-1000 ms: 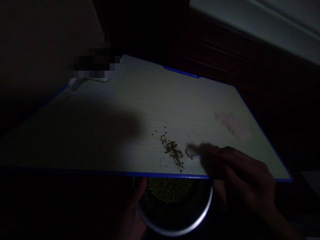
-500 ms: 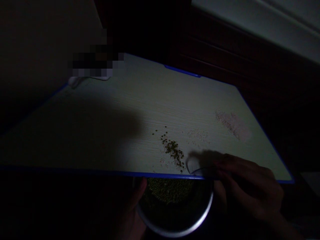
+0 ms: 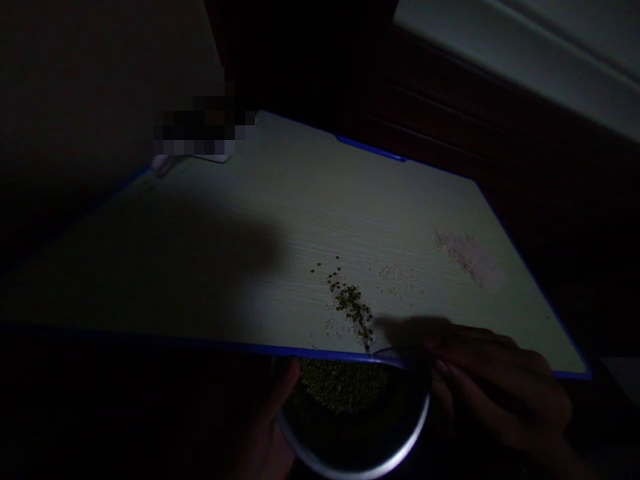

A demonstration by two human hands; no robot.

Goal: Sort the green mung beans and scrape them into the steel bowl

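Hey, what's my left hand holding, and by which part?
Your left hand is holding a round silver metal bowl by its left rim.

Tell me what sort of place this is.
Probably a dim room in a home: a blue-edged white board above a metal bowl of small green beans, with dark wooden furniture behind.

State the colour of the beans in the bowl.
Olive green, best in the head view: the mung beans in the steel bowl.
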